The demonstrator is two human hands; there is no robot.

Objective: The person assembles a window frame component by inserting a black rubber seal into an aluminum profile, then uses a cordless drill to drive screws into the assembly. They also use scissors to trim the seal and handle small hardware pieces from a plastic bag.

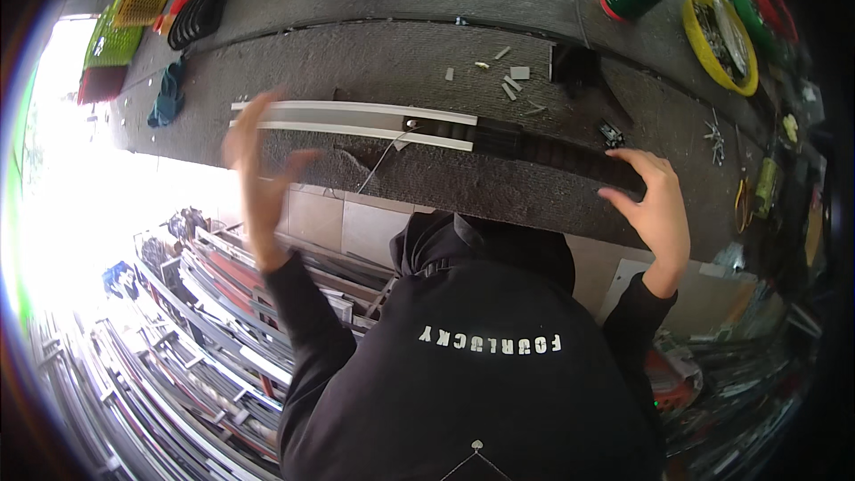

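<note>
Yellow basket (741, 88) of parts (720, 36) beyond right hand (661, 209)

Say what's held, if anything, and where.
Left hand: apparently nothing, open around straight white rails. Right hand: cannot tell; it straddles the long black strip near its end.

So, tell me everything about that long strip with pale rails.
The long strip lies flat on the dark workbench, running sideways. Two pale, metal-looking rails flank a darker channel; a black section extends rightward. A thin wire crosses the near rail. The blurred left hand is by its left end, the right hand at the black end; contact is unclear.
</note>
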